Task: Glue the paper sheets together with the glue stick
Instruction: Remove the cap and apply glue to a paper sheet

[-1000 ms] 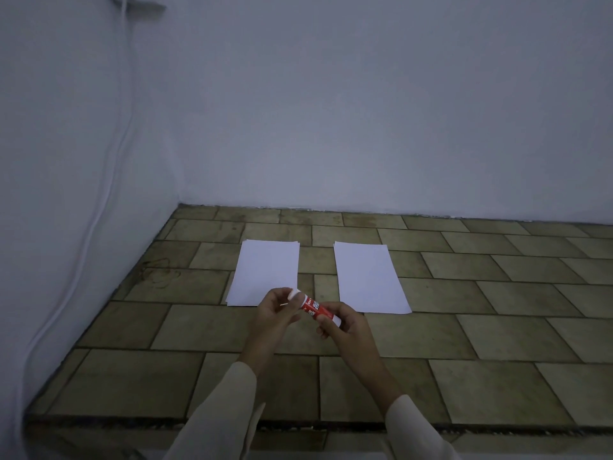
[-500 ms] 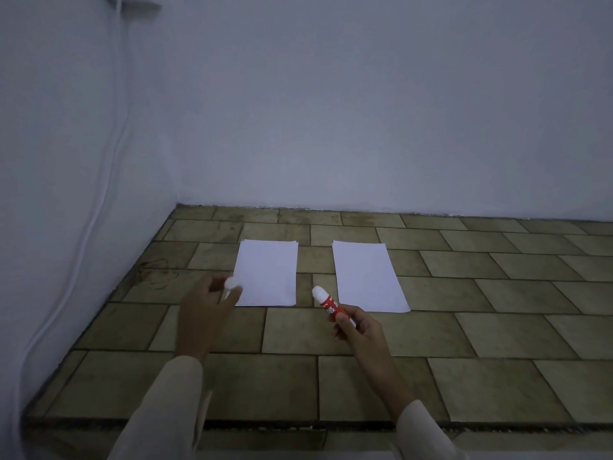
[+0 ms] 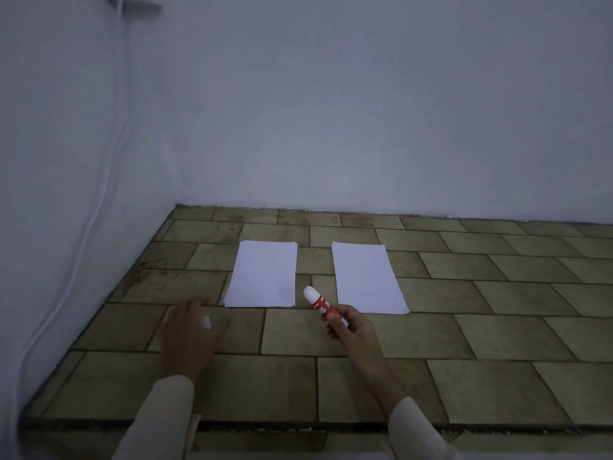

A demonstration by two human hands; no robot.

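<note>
Two white paper sheets lie side by side on the tiled surface: the left paper looks like a small stack, and the right paper is a single sheet. My right hand grips the red glue stick by its lower end, between and just in front of the papers. The stick's uncapped white tip points up and away. My left hand is low over the tiles, in front of the left paper's near left corner. It holds the white cap between thumb and fingers.
The tiled surface ends at a front ledge near my sleeves. White walls close it off at the back and left. A white cable hangs down the left wall.
My hands pulled the cap off the glue stick and moved apart. The left hand carried the cap left and down to the tiles. The right hand keeps the stick near the papers.
</note>
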